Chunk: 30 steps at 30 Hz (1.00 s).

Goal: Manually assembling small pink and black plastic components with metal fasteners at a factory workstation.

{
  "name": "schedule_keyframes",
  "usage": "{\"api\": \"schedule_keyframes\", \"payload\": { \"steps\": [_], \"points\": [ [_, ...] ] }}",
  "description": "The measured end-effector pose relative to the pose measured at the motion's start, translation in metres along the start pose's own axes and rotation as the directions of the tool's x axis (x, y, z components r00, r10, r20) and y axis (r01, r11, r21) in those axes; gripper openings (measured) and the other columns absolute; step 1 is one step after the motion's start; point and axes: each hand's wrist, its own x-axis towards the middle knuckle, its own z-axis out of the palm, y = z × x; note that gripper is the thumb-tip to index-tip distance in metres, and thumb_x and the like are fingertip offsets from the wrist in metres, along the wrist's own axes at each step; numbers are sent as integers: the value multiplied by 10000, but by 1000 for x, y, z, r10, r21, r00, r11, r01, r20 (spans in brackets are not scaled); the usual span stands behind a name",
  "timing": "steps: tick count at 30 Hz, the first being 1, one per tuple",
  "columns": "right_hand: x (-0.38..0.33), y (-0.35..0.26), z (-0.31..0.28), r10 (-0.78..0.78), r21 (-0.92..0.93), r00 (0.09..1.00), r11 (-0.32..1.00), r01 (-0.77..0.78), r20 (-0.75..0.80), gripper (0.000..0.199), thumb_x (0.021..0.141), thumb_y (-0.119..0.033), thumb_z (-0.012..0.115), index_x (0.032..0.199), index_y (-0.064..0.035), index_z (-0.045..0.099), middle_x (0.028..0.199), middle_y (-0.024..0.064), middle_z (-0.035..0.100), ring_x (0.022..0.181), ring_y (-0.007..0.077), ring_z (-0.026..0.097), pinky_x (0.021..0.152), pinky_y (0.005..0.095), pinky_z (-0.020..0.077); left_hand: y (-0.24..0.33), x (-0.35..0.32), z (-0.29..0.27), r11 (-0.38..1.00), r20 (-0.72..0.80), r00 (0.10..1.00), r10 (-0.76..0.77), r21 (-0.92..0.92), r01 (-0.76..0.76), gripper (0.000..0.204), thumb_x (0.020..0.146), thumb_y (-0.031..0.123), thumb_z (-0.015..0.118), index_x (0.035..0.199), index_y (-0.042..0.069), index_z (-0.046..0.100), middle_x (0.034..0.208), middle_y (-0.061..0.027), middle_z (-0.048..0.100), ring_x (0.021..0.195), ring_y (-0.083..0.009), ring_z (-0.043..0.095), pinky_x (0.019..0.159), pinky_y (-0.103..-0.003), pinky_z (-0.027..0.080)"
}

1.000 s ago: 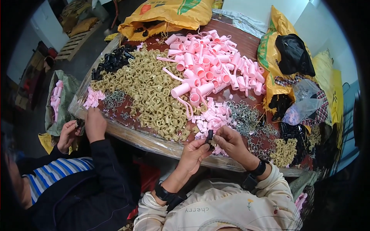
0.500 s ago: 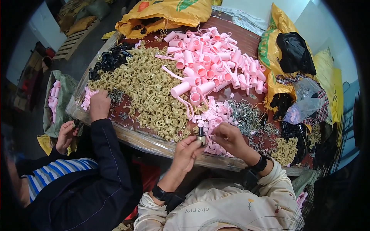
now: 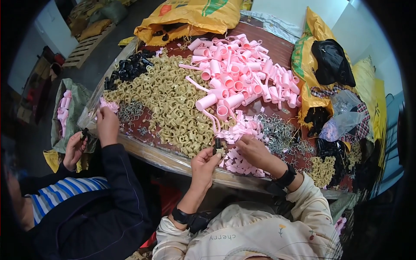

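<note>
A small black and beige plastic fitting point(image 3: 218, 148) stands upright between the thumb and fingers of my left hand point(image 3: 203, 170), at the table's near edge. My right hand point(image 3: 256, 152) is over a pile of small pink pieces point(image 3: 242, 162), its fingertips pinched together. Whatever those fingers may hold is hidden. To the left of my hands spreads a large heap of beige plastic clips point(image 3: 173, 104). Metal hooks point(image 3: 281, 135) lie scattered beyond my right hand.
Pink tube-shaped parts with straps point(image 3: 234, 73) are heaped at the far middle. At left, a co-worker's hand point(image 3: 107, 125) reaches the table; the other holds a black piece point(image 3: 84, 133). Yellow sacks point(image 3: 190, 21) and black parts point(image 3: 130, 65) lie farther back.
My left hand has shifted slightly left with the fitting. My right hand has drawn away from it, over the pink pieces. The co-worker's reaching hand has come back a little.
</note>
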Motion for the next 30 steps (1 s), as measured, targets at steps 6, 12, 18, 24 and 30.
{"api": "schedule_keyframes", "payload": {
  "steps": [6, 12, 18, 24, 30],
  "points": [
    [-8, 2, -10, 4, 158, 1000, 987, -5, 1, 122, 727, -90, 541, 826, -22, 516, 728, 117, 473, 690, 291, 511, 589, 344, 420, -3, -4, 3, 997, 30, 998, -51, -55, 52, 182, 745, -2, 564, 919, -32, 524, 774, -51, 560, 681, -136, 584, 607, -210, 501],
    [-6, -3, -34, 221, 648, 974, 737, -192, 36, 98, 782, -77, 546, 859, -17, 560, 756, 51, 551, 659, 141, 529, 559, 266, 418, 3, 0, 11, 985, 99, 988, -119, -112, 129, 193, 766, -2, 530, 955, -41, 518, 838, -81, 575, 709, -148, 592, 640, -221, 514],
    [-10, -26, -47, 265, 953, 943, 168, -253, 203, 114, 801, -97, 546, 876, -12, 551, 763, -3, 550, 668, 54, 514, 576, 208, 427, 1, -2, 20, 972, 190, 972, -139, -159, 170, 223, 782, 6, 513, 998, -44, 510, 893, -103, 578, 753, -159, 595, 664, -224, 513],
    [-15, -40, -43, 306, 981, 948, 137, -137, 90, 137, 790, -80, 557, 904, -8, 530, 743, 0, 541, 676, 62, 521, 571, 209, 437, 5, -11, 30, 957, 209, 959, -192, -177, 230, 242, 775, 28, 546, 1006, -34, 518, 872, -78, 581, 745, -115, 576, 658, -193, 485],
    [-21, -43, -35, 247, 796, 958, 605, -37, -144, 149, 757, -46, 582, 891, -4, 534, 737, 39, 540, 649, 92, 532, 525, 229, 430, 6, -14, 33, 954, 214, 954, -209, -168, 247, 254, 784, 50, 549, 1022, -30, 516, 855, -60, 579, 724, -92, 565, 644, -178, 472]
  ]
}}
